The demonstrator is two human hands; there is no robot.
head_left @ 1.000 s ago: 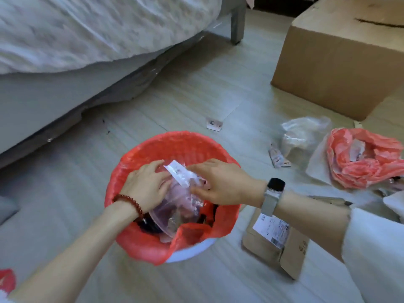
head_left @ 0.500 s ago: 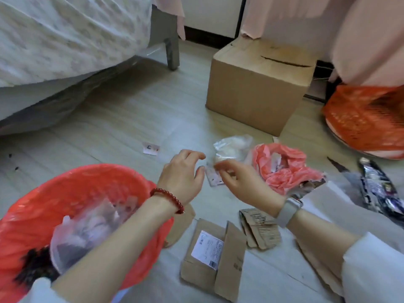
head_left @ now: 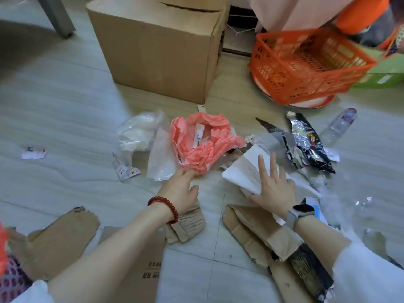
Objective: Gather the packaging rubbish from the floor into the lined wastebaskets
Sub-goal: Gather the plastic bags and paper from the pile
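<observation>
Packaging rubbish litters the floor in front of me. A crumpled pink plastic bag (head_left: 203,141) lies in the middle, and the fingertips of my left hand (head_left: 182,190) touch its near edge. My right hand (head_left: 273,189) rests flat, fingers spread, on a white folded paper package (head_left: 244,171). A clear plastic bag (head_left: 140,132) sits left of the pink one. Torn brown cardboard pieces (head_left: 258,232) lie under my wrists. Only a red sliver of the lined wastebasket (head_left: 3,248) shows at the far left edge.
A large cardboard box (head_left: 161,51) stands at the back, an orange mesh basket (head_left: 310,62) to its right. Foil wrappers (head_left: 306,143) and a clear bottle (head_left: 338,125) lie at the right. Small paper scraps (head_left: 33,153) dot the left floor.
My view has swung right, away from the red-lined wastebasket. Both hands have left the basket and reached down to the floor rubbish: the left to the pink bag, the right onto the white package.
</observation>
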